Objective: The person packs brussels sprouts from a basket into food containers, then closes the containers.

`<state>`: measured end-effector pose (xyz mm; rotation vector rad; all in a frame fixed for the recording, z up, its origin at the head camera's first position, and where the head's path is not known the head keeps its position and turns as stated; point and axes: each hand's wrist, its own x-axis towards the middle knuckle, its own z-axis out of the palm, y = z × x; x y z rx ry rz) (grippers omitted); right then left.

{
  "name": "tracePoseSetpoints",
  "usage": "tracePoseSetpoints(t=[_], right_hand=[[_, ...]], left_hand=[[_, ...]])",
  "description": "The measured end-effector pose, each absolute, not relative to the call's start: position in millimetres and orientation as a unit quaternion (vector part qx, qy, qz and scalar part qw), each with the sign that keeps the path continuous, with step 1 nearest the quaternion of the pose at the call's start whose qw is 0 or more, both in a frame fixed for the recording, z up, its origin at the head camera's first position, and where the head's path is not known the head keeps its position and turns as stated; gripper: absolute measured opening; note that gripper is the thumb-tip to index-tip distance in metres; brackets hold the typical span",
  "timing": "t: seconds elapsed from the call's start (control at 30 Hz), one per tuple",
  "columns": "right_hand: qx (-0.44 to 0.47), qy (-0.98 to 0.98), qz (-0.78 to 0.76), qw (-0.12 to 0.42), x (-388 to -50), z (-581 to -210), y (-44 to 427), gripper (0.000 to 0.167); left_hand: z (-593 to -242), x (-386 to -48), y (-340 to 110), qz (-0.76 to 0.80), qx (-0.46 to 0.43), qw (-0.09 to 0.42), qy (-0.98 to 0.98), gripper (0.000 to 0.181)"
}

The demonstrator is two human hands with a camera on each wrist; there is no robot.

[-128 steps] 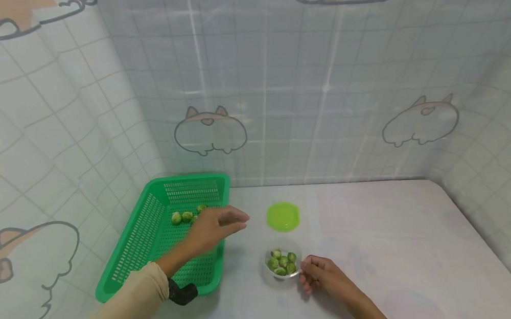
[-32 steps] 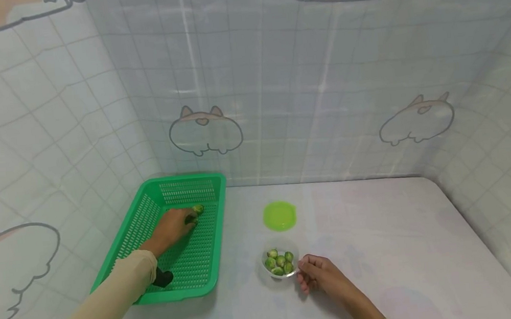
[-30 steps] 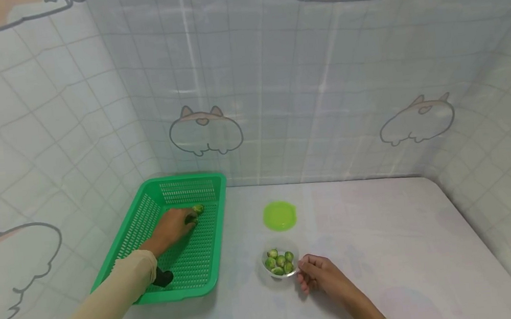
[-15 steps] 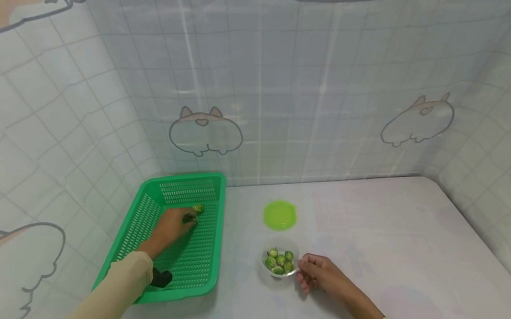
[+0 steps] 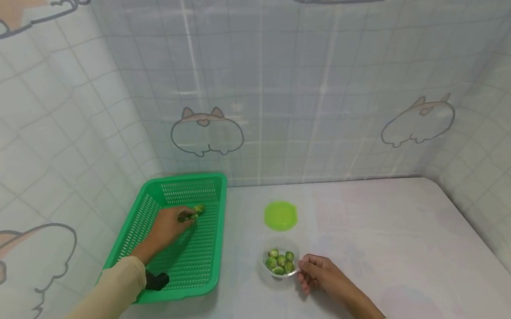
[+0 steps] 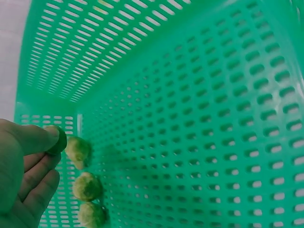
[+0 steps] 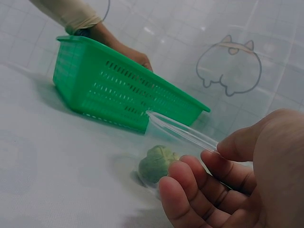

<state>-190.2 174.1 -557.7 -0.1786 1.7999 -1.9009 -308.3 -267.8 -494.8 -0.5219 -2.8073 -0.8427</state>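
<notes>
My left hand (image 5: 167, 225) reaches into the green basket (image 5: 194, 273) and pinches a Brussels sprout (image 6: 59, 142) between thumb and fingers, clearest in the left wrist view. Beside it, loose sprouts (image 6: 87, 186) lie on the basket floor; in the head view the hand hides part of them. My right hand (image 5: 324, 274) pinches the rim of a clear plastic bowl (image 7: 183, 130) between thumb and index finger, the other fingers curled near its side. Several Brussels sprouts (image 5: 281, 260) sit in that bowl, which stands on the table.
A bright green round lid (image 5: 281, 215) lies flat on the white-covered table (image 5: 365, 241), just behind the bowl. The basket's right wall stands between the left hand and the bowl. Tile-patterned sheets (image 5: 285, 84) hang at the back and both sides.
My left hand, earlier above the basket's right edge with nothing visible in it, has moved left into the basket and now pinches a sprout. My right hand stays on the bowl's rim.
</notes>
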Motion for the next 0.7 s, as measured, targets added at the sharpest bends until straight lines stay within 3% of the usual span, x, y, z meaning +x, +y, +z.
tracePoseSetpoints(t=[0.7], right_hand=[[-0.064, 0.661, -0.703, 0.255, -188, -557, 171, 0.028]], left_hand=[[-470, -289, -251, -0.35, -0.173, 0.066, -0.918, 0.029]])
